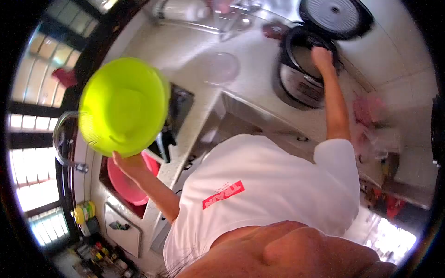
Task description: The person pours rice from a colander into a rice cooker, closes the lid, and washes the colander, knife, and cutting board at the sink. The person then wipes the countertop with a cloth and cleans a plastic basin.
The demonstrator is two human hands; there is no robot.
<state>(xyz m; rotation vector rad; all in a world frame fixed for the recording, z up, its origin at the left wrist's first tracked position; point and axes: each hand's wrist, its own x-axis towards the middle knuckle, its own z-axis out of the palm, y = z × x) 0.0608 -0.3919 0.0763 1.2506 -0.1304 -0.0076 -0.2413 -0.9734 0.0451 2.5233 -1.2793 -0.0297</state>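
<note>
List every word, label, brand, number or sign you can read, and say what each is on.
"TRAIN": red patch on the white T-shirt, upside down in this view.
Small marks beside that patch: too small to read.
Control panel of the rice cooker: too blurred to read.

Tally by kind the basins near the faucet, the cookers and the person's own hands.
Basins: 2 (green basin, pink basin)
Cookers: 1 (open cooker)
Hands: 2 (left hand, right hand)
Total: 5
</note>
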